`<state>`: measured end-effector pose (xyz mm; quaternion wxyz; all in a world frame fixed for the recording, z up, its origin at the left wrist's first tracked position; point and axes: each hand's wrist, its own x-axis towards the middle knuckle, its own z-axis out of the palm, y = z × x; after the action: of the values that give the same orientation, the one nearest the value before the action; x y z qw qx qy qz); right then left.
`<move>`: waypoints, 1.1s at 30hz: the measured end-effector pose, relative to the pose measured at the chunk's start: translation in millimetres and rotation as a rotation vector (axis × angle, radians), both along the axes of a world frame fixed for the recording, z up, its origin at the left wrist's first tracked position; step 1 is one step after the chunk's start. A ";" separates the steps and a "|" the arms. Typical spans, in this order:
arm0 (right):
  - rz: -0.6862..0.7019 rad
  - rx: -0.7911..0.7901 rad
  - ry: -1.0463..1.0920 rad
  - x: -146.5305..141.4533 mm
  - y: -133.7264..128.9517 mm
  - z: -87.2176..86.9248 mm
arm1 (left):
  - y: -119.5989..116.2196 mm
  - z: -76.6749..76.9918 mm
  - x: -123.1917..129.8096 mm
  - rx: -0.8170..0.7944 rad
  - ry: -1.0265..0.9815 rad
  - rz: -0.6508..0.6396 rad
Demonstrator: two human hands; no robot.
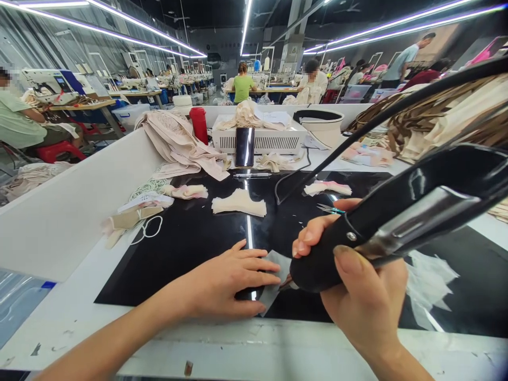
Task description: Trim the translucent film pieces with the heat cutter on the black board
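Right hand [363,307] wraps tightly around a black handheld tool [397,206], nose just beside a thin translucent sheet [283,262] on the black mat [190,248]; left hand [234,275] lies flat, grasping nothing, fingertips over that sheet. Clocked from the sheet, cream pads [238,203] sit at eleven, a phone [245,147] near twelve, scissors [331,209] at one, scraps [431,283] at three. A black cable [337,151] and the tool obstruct the view toward two.

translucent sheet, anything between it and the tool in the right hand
Nothing visible stands between the translucent sheet and the black tool in the right hand. The left hand lies over the sheet's left part, to the left of the tool.
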<state>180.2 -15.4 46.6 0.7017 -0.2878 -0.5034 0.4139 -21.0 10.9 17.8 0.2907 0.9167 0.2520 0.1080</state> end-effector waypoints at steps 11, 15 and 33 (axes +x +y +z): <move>0.050 -0.007 0.018 -6.1 -10.5 0.2 | -0.5 3.3 0.7 -0.016 -0.010 -0.003; 0.026 -0.026 -0.016 -8.8 -13.9 -1.1 | -1.3 5.1 1.4 -0.011 -0.011 -0.006; -0.163 0.006 0.036 14.7 11.4 4.0 | -2.1 -5.6 9.6 0.084 0.010 -0.007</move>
<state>194.8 -4.0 50.6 0.7429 -0.3180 -0.4669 0.3591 -11.5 8.8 12.3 0.2513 0.9294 0.2456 0.1130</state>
